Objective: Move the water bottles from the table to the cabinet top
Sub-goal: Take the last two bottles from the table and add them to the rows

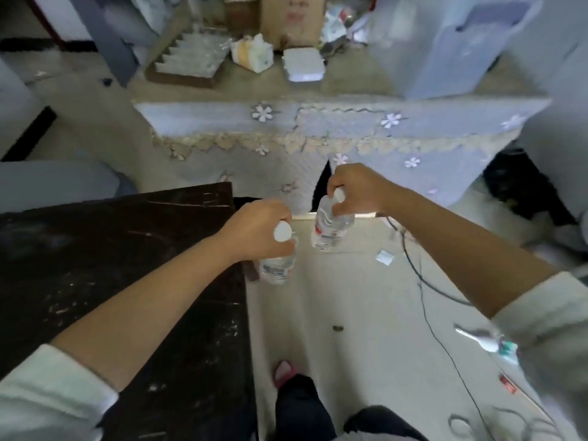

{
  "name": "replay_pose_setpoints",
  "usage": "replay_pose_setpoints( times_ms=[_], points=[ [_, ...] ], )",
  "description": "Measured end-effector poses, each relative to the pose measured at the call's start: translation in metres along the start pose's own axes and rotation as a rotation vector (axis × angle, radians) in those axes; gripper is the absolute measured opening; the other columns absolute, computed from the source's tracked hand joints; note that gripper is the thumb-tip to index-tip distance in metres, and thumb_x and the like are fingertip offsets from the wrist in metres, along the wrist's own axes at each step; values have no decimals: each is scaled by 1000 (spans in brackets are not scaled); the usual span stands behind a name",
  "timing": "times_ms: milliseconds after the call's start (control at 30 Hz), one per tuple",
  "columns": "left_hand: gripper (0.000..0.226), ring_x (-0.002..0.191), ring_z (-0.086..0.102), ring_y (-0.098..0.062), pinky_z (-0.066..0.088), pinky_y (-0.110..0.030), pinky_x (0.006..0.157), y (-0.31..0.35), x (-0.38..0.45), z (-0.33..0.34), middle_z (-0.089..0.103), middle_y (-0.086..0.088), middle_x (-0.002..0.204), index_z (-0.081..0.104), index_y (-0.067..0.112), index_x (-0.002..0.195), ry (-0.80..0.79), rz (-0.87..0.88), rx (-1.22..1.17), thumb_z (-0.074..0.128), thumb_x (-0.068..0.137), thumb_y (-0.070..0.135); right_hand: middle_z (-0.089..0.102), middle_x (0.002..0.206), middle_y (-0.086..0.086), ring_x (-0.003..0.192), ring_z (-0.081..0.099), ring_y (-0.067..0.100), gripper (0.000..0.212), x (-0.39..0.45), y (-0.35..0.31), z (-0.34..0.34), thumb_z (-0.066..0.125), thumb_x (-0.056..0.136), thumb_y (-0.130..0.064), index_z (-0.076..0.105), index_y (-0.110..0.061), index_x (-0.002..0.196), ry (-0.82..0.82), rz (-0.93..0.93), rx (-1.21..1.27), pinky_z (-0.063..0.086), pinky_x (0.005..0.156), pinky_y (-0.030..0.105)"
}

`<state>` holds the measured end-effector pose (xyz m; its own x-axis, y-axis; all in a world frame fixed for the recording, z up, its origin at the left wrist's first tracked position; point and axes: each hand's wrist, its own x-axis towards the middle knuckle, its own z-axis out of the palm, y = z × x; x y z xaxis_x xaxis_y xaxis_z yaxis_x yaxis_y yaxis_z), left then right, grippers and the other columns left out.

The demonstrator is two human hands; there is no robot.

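Your left hand [259, 229] and right hand [356, 190] each grip a water bottle by the neck — left bottle [277, 265], right bottle [331, 226] — hanging over the floor [334, 297], likely for carrying.

Both bottles' necks hidden under each hand [254, 229]; far tabletop clutter [254, 52] too blurred to ID.

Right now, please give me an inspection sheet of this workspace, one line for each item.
Surface: dark scratched table top at left; cloth-covered surface ahead.
Job's things: two water bottles, left bottle and right bottle, both carried over the floor.
Clutter: cardboard box, white packet, tray on the cloth-covered surface.
Hands: left hand grips the left bottle near the cap; right hand grips the right bottle.
Cables: black cable lies on the floor.
Surroundings: pale floor, small paper scrap.
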<state>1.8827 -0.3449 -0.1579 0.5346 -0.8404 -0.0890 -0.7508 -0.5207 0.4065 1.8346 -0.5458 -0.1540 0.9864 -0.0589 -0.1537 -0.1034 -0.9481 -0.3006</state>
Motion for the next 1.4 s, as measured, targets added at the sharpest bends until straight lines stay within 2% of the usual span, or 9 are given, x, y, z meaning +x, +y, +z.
replay_pose_setpoints(
  times_ms=[67, 233, 400, 500, 567, 700, 867, 967, 1400],
  points=[
    [34, 92, 58, -27, 38, -28, 75, 35, 21, 15, 64, -13, 95, 66, 0, 90, -34, 75, -13, 73, 73, 29, 47, 78, -3, 90, 48, 22, 32, -41, 35, -5, 73, 74, -18, 67, -5, 103, 21, 97, 6, 31, 76, 23],
    [61, 78, 48, -15, 31, -22, 69, 142, 65, 65, 50, 5, 77, 62, 14, 79, -100, 263, -55, 38, 47, 60, 52, 97, 7, 95, 50, 22, 30, -169, 113, -13, 70, 75, -17, 66, -7, 103, 125, 332, 21, 31, 75, 23],
    [42, 84, 51, -15, 38, -23, 71, 274, 84, 121, 49, 8, 78, 60, 15, 81, -213, 399, -33, 54, 55, 48, 58, 116, 11, 110, 52, 25, 33, -309, 168, -13, 69, 77, -21, 64, -9, 107, 166, 625, 18, 40, 86, 29],
    [20, 80, 48, -12, 37, -9, 68, 347, 82, 157, 45, 9, 71, 54, 18, 78, -270, 523, -34, 69, 74, 29, 58, 118, 10, 111, 53, 25, 35, -388, 190, -13, 69, 77, -26, 64, -11, 108, 157, 793, 10, 44, 93, 34],
    [14, 79, 47, -13, 41, -22, 76, 393, 78, 180, 49, 5, 74, 60, 12, 80, -318, 596, -50, 69, 74, 20, 59, 118, 10, 111, 54, 26, 36, -441, 201, -12, 69, 78, -28, 64, -12, 110, 186, 928, 21, 44, 91, 33],
    [29, 73, 47, -18, 33, -24, 59, 481, 72, 212, 47, 4, 64, 46, 19, 56, -450, 723, -108, 71, 69, 11, 61, 116, 11, 109, 55, 28, 36, -533, 209, -6, 67, 79, -27, 64, -10, 111, 260, 1211, 83, 46, 87, 31],
    [18, 95, 60, -24, 47, -31, 78, 593, 54, 255, 66, -9, 98, 62, 12, 83, -584, 988, 21, 73, 75, 23, 65, 111, 12, 99, 59, 27, 32, -640, 208, 12, 67, 78, -24, 65, -6, 104, 408, 1582, 231, 49, 77, 30],
    [30, 90, 58, -24, 43, -28, 72, 644, 44, 277, 66, -12, 105, 66, 3, 97, -649, 1118, 47, 72, 77, 23, 66, 107, 13, 92, 57, 25, 30, -687, 203, 20, 68, 78, -23, 66, -5, 102, 470, 1769, 291, 43, 66, 25],
    [22, 74, 49, -19, 33, -18, 51, 813, -45, 359, 53, 0, 71, 53, 15, 67, -872, 1486, 70, 73, 73, 21, 65, 112, 15, 105, 58, 31, 33, -836, 131, 66, 67, 78, -25, 67, -5, 104, 664, 2342, 371, 39, 70, 26]
  ],
)
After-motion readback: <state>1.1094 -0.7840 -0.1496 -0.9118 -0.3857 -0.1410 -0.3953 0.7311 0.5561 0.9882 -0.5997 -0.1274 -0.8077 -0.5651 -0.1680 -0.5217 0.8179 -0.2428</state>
